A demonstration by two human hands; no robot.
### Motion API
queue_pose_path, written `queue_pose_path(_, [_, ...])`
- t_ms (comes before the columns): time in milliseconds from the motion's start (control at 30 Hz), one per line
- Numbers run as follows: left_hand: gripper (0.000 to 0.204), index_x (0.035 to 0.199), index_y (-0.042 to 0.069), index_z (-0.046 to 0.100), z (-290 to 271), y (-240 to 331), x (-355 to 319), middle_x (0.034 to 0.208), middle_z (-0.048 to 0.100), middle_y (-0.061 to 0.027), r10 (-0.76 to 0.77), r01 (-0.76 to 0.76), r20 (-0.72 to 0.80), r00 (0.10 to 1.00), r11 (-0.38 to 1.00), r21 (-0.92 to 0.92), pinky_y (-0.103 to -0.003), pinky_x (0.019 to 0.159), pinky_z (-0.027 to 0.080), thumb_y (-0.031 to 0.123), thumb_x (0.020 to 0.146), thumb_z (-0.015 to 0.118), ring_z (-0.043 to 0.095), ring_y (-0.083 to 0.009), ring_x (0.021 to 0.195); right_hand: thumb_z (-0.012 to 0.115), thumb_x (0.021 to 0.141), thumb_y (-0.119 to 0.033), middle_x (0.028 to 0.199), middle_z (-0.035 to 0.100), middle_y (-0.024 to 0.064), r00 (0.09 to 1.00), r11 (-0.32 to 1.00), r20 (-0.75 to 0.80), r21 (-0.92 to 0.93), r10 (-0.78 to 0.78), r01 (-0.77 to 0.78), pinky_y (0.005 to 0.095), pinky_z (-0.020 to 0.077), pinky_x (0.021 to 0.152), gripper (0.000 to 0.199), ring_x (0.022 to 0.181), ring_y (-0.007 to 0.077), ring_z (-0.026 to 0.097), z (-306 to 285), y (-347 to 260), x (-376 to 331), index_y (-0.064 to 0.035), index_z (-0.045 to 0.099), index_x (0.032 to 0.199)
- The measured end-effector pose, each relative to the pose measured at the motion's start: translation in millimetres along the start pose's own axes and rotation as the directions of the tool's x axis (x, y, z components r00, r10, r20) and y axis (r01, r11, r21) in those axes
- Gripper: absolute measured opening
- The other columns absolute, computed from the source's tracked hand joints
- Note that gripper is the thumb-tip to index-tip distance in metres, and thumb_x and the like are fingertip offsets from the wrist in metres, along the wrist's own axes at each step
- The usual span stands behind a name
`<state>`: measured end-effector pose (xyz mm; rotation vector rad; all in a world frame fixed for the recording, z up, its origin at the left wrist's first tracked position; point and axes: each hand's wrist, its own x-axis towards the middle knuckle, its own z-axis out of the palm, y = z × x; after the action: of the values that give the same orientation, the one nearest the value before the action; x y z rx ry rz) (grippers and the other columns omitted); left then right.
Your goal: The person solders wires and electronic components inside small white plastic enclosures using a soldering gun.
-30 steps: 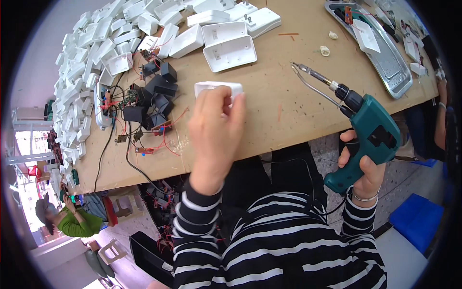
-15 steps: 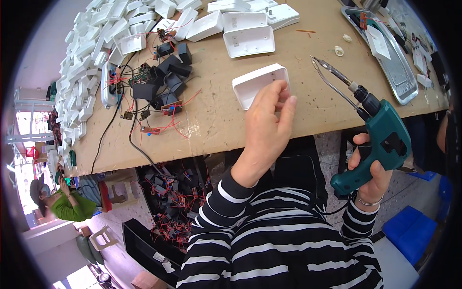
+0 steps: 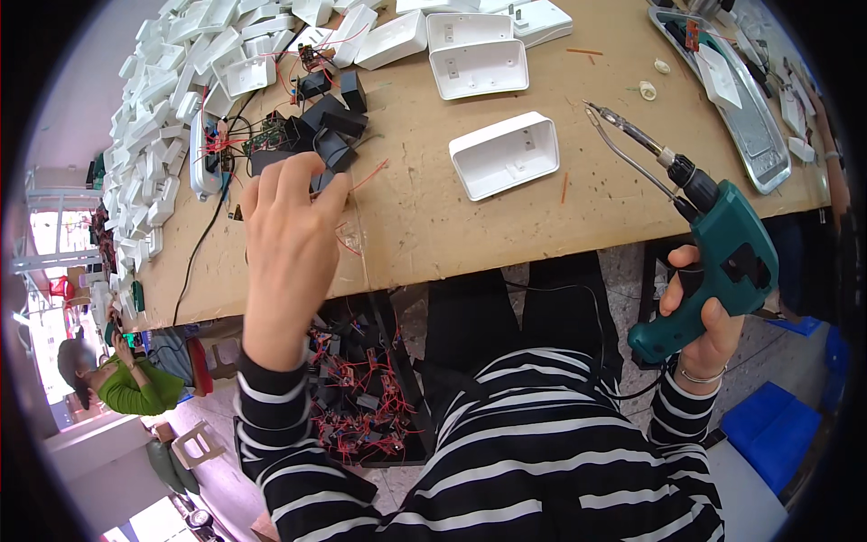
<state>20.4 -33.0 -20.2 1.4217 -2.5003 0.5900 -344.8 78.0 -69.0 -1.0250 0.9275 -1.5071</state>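
My left hand [image 3: 294, 226] reaches over a pile of black blocks [image 3: 334, 122] with small circuit boards and red wires. Its fingers are bent and apart, with no object seen in them; some of the pile is hidden beneath. In my right hand [image 3: 709, 330] is a green soldering gun [image 3: 727, 244], gripped by its handle with a finger near the trigger. The gun's metal tip and curved feed tube point up and left over the table. A white plastic case half [image 3: 506, 163], hollow side showing, sits on the table between my hands.
White cases [image 3: 181, 99] are heaped at the left, and a nested pair [image 3: 479, 68] stands at the back. A metal tray [image 3: 754, 135] lies at the right. Below the table edge, a black crate [image 3: 411, 397] holds more wired parts. A person [image 3: 135, 379] sits at far left.
My left hand has left the white case and moved left to the black blocks. The case stays on the table, shifted slightly in view. My right hand still holds the soldering gun.
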Motion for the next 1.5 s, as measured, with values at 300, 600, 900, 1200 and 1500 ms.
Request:
queue_pose_path(300, [0.021, 0.088, 0.006, 0.065, 12, -9, 10, 0.103, 0.052, -0.0072, 0.185, -0.187, 0.117, 0.976, 0.982, 0.009, -0.038, 0.087, 0.035, 0.005, 0.068, 0.059, 0.05, -0.0233, 0.099, 0.07, 0.083, -0.025, 0.116, 0.054, 0.0261, 0.999, 0.999, -0.03, -0.012, 0.03, -0.03, 0.0259, 0.0551, 0.059, 0.069, 0.075, 0.0191, 0.062, 10, -2, -1, 0.0092, 0.036, 0.132])
queue_pose_path(600, [0.002, 0.068, 0.007, 0.059, 28, 14, 22, 0.08, 0.046, -0.0063, 0.153, -0.153, 0.134, 0.979, 0.988, -0.007, -0.038, 0.08, 0.033, 0.006, 0.066, 0.057, 0.048, -0.0217, 0.084, 0.07, 0.083, -0.027, 0.115, 0.055, 0.0258, 0.999, 0.998, -0.023, -0.048, 0.03, -0.031, 0.0255, 0.0554, 0.058, 0.068, 0.074, 0.0189, 0.063, 13, -2, 2, 0.0092, 0.038, 0.13])
queue_pose_path(900, [0.005, 0.076, 0.0, 0.06, 27, 8, 22, 0.092, 0.056, -0.0099, 0.037, -0.063, -0.071, 0.997, 0.908, -0.414, -0.034, 0.075, 0.042, -0.003, 0.072, 0.059, 0.055, -0.0248, 0.082, 0.07, 0.082, -0.026, 0.114, 0.055, 0.0256, 1.0, 1.0, -0.023, -0.022, 0.017, -0.018, 0.0265, 0.0567, 0.059, 0.066, 0.075, 0.019, 0.064, 12, 0, 4, 0.0091, 0.039, 0.129])
queue_pose_path(1200, [0.009, 0.091, -0.002, 0.063, 11, 21, 9, 0.094, 0.057, -0.0118, -0.256, 0.125, -0.06, 0.965, 0.647, -0.753, -0.029, 0.065, 0.046, -0.004, 0.082, 0.064, 0.056, -0.0213, 0.078, 0.07, 0.082, -0.028, 0.112, 0.056, 0.0268, 0.999, 0.999, 0.017, 0.03, 0.035, -0.035, 0.0262, 0.0552, 0.057, 0.069, 0.072, 0.0203, 0.064, 21, 0, 10, 0.0087, 0.038, 0.131])
queue_pose_path(1500, [0.015, 0.092, -0.001, 0.064, 11, 56, 11, 0.08, 0.057, -0.009, -0.051, -0.043, -0.091, 0.995, 0.591, -0.805, -0.028, 0.057, 0.042, -0.004, 0.078, 0.068, 0.053, -0.02, 0.066, 0.068, 0.084, -0.031, 0.119, 0.054, 0.0292, 0.984, 0.973, 0.122, 0.171, 0.133, -0.153, 0.0281, 0.0559, 0.061, 0.072, 0.077, 0.0224, 0.065, 48, 14, 27, 0.0087, 0.035, 0.134])
